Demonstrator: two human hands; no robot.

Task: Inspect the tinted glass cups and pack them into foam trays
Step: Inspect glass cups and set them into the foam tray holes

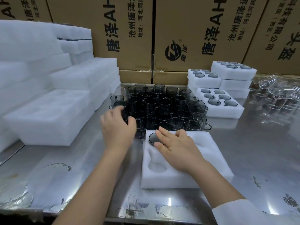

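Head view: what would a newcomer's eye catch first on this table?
A dense cluster of dark tinted cups stands mid-table, the left hand at its near-left edge. In front, the right hand lies flat on a white foam tray holding one cup in its far-left pocket.

I count two hands, the left hand (pixel 116 127) and the right hand (pixel 177 148). There is one tray (pixel 170 177) in front of me with a single cup (pixel 153 138) in it. I get three filled trays (pixel 227 112) showing their tops, six cups apiece (eighteen in all), plus two more trays under the far one. The loose cups (pixel 162 108) are packed too tight for an exact figure, but there are well over thirty. Of cartons (pixel 194 30) I see four tall and two low. I can't count the foam pile (pixel 48 120) or the clear glass heap (pixel 272 93).
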